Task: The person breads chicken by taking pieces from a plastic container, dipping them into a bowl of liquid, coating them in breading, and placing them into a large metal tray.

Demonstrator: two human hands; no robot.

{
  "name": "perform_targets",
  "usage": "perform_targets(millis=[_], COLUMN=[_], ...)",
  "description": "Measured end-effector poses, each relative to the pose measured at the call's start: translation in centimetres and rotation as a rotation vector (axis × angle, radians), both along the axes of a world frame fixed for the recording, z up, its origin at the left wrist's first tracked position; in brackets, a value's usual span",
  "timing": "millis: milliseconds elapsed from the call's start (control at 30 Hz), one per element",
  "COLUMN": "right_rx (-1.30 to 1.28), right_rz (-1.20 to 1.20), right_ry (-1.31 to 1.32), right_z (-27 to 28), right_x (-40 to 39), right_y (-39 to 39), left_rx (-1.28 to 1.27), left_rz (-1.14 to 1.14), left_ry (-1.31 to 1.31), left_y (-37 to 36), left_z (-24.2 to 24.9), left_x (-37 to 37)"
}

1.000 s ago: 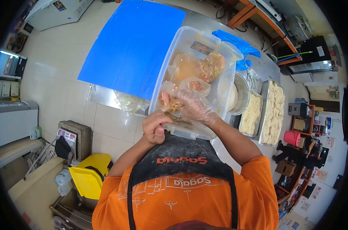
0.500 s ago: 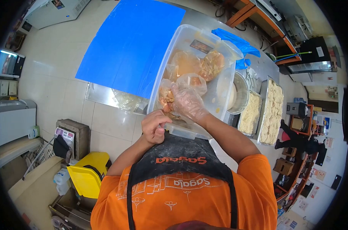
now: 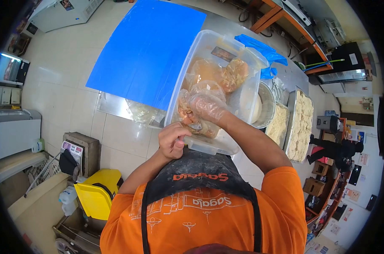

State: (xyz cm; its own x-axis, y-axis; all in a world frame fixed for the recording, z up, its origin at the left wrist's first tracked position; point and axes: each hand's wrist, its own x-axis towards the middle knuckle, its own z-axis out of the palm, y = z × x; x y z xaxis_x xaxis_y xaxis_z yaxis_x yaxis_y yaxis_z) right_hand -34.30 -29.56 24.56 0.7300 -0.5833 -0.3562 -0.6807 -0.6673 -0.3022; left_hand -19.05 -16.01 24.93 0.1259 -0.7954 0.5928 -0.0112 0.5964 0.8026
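A clear plastic bin (image 3: 245,111) holds bags of orange-brown food (image 3: 234,75). My right hand (image 3: 209,107), in a thin clear glove, is inside the bin with its fingers curled down at an open bag of meat-like pieces (image 3: 186,113). Its fingertips are partly hidden. My left hand (image 3: 173,139) is bare, with fingers bent together at the bin's near left corner, beside the bag's edge. What they pinch is too small to make out. Below my right wrist lies more bagged food (image 3: 206,128).
Left of the bin lies a blue sheet (image 3: 147,51). To its right are a metal bowl (image 3: 266,103), two trays of pale dough-like food (image 3: 300,127) and a blue bag (image 3: 264,48). A person in dark clothes (image 3: 335,151) is far right.
My right hand has shifted slightly within the bin, and its fingers are more curled. More of the bagged food near the bin's front shows. The person at far right has moved a little.
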Motion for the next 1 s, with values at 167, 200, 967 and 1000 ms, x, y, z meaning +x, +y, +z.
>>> perform_targets(millis=[167, 200, 967, 1000], right_rx=[0.052, 0.045, 0.375, 0.445], right_rz=[0.031, 0.001, -0.299, -0.407], right_ry=[-0.068, -0.09, -0.517, -0.478], right_z=[-1.3, -1.9, 3.1, 3.9], right_x=[-0.7, -0.9, -3.7, -3.8], right_y=[-2.1, -2.1, -2.2, -2.2], left_rx=[0.009, 0.011, -0.019, -0.011], left_rz=[-0.011, -0.011, -0.008, -0.016], left_ry=[-0.01, -0.008, -0.002, -0.002], left_y=[0.1, 0.1, -0.2, -0.1], left_z=[0.2, 0.1, 0.2, 0.2], left_x=[0.2, 0.2, 0.1, 0.1])
